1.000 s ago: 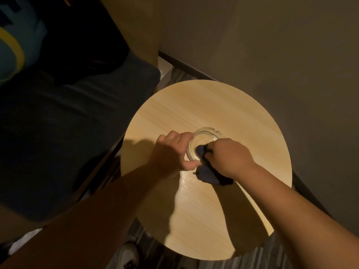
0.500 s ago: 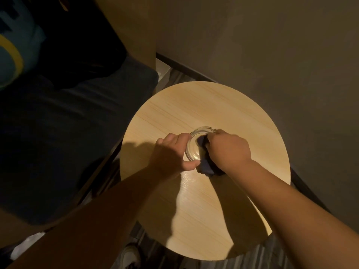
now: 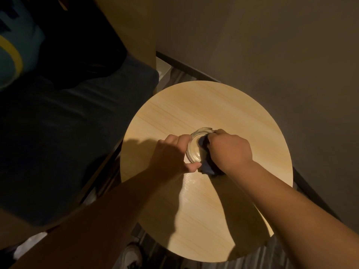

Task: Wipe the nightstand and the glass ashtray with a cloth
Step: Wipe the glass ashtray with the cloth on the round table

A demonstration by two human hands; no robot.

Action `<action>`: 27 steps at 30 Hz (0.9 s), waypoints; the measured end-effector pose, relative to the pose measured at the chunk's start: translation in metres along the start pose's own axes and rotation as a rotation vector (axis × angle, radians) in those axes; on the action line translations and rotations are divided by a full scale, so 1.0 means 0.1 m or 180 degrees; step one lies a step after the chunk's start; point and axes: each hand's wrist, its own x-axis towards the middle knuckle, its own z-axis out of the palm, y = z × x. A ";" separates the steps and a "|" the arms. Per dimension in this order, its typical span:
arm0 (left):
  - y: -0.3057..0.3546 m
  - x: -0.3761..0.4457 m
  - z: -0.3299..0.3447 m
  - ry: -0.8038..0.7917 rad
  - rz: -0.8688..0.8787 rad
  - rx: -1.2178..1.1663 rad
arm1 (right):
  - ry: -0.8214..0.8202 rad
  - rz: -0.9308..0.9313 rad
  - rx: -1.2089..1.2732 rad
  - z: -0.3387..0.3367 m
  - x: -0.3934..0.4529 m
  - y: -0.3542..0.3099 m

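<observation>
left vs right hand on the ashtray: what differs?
The left hand grips the glass ashtray by its outer rim, bare; the right hand holds a dark cloth pressed into the bowl. The left hand sits on the ashtray's bed side, the right on its wall side. Both are closed, over the round nightstand.

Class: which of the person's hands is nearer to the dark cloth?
Right. The right hand grips the dark cloth, pressing it into the glass ashtray. The left hand holds the ashtray's left rim, beside the cloth.
</observation>
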 end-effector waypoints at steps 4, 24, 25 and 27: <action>-0.01 0.00 -0.01 -0.0063 0.0171 0.0126 | -0.0450 0.0043 0.0078 0.06 -0.11 -0.04; -0.13 -0.01 -0.01 -0.0297 0.0552 -0.0126 | 0.0535 0.1164 0.4302 0.09 -0.58 0.95; -0.14 -0.01 -0.02 -0.0305 0.0573 -0.0140 | 0.0523 0.1282 0.4028 0.16 -0.57 0.97; -0.14 0.00 -0.04 -0.0379 0.0599 -0.0127 | 0.0382 0.1362 0.3432 0.27 -0.53 0.89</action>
